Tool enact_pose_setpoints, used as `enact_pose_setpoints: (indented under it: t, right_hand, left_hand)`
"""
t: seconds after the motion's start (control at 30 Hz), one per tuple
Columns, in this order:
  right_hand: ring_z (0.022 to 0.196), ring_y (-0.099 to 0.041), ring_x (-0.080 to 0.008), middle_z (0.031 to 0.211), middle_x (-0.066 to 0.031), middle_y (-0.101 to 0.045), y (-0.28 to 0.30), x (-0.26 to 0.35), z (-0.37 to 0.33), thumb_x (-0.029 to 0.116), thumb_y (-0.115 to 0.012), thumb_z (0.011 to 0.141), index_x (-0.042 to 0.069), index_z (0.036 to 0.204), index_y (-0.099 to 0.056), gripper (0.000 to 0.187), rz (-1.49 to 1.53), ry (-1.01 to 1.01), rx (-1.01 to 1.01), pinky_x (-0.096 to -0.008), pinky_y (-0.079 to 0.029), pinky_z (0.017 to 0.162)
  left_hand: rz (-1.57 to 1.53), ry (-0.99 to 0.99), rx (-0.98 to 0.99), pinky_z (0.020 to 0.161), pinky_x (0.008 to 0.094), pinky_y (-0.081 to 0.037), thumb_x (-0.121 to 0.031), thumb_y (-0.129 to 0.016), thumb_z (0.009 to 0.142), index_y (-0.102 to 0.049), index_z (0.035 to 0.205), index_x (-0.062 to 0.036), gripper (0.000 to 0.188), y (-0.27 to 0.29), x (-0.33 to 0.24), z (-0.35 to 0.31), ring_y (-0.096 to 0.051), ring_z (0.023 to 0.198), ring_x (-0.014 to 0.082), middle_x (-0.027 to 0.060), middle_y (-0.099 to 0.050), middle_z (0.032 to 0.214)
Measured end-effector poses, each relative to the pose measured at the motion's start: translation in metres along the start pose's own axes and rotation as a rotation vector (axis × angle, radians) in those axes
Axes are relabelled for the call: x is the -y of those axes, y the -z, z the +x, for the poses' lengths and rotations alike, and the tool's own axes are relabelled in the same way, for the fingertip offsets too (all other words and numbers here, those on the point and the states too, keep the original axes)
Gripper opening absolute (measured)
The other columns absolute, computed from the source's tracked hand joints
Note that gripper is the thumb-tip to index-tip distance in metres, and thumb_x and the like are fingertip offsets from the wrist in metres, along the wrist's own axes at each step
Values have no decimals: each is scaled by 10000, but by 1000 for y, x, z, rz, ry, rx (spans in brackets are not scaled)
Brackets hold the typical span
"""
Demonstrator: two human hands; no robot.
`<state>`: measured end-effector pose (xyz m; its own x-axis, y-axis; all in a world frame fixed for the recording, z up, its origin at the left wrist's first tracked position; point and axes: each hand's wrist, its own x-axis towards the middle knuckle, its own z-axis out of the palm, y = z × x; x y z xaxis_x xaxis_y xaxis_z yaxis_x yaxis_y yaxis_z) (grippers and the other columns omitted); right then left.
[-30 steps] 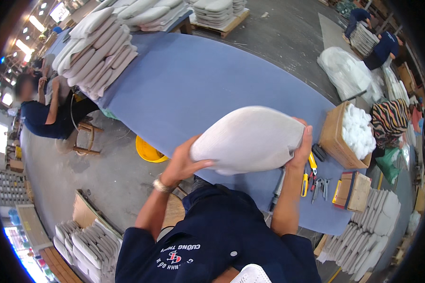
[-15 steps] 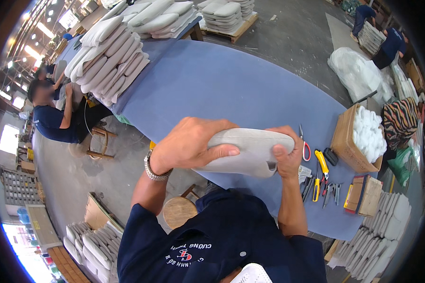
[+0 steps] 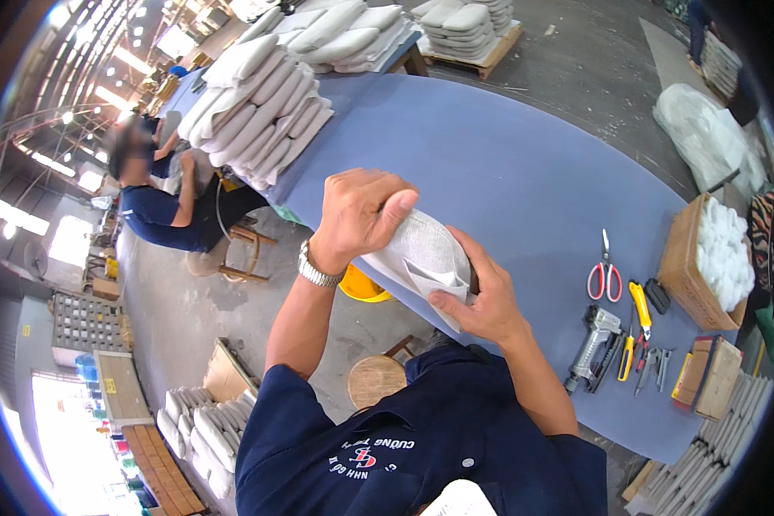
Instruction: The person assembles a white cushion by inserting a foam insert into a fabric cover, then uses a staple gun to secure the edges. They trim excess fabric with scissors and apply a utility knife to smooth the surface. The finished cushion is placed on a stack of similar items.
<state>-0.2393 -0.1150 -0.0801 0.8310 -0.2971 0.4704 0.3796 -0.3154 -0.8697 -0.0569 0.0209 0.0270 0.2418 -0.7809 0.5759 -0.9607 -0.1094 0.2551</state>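
Note:
A padded light-grey cushion is held tilted over the near edge of the blue table. Its whitish fabric side shows, with a loose fold of cloth by its near end. My left hand is closed at the cushion's left edge, the thumb lying on top and the fingers partly hidden. At the right end, my right hand grips it, thumb pressed near the fold and fingers along the far side.
Right on the table lie red-handled cutters, a staple gun, a yellow utility knife, a screwdriver and a carton of white stuffing. Cushions are stacked far left. A stool stands below; a co-worker sits left.
The cushion has turned from its smooth grey face to the whitish side with the fold. My left hand has moved up, and my right hand left and down. The view has shifted too.

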Motion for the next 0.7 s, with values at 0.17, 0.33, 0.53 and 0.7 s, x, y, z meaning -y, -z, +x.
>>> enact_pose_setpoints:
  t: [0.17,0.33,0.53,0.7]
  right_hand:
    - [1106,-701,-348,1255,-216,-701,-10,-11,-3,273,-783,903,19,1426,-576,618,-1,53,35,-414,-550,958]
    - [1044,-698,-351,1210,-171,-717,-29,-12,-2,141,-728,887,54,1414,-579,554,-161,26,98,-427,-569,873]
    - [961,-710,-334,1154,-144,-714,-55,-18,29,100,-745,802,67,1360,-575,584,-268,56,-76,-432,-572,793]
    - [786,-679,-376,948,-135,-673,-62,-53,70,116,-731,827,33,1125,-620,329,-285,-31,-200,-441,-538,671]
  left_hand:
    - [-257,179,-153,606,338,-498,-470,-321,1122,-753,886,19,693,-11,39,-14,-652,624,200,123,-726,714]
    - [-526,383,-283,608,315,-508,-508,-294,1126,-757,857,51,773,-18,84,-10,-638,615,174,139,-715,685]
    - [-724,447,-197,605,320,-518,-547,-306,1109,-757,836,39,788,-44,144,20,-645,587,197,163,-703,663]
    - [-940,522,-98,580,320,-511,-590,-332,1088,-746,784,50,820,-95,176,62,-633,552,205,165,-687,627]
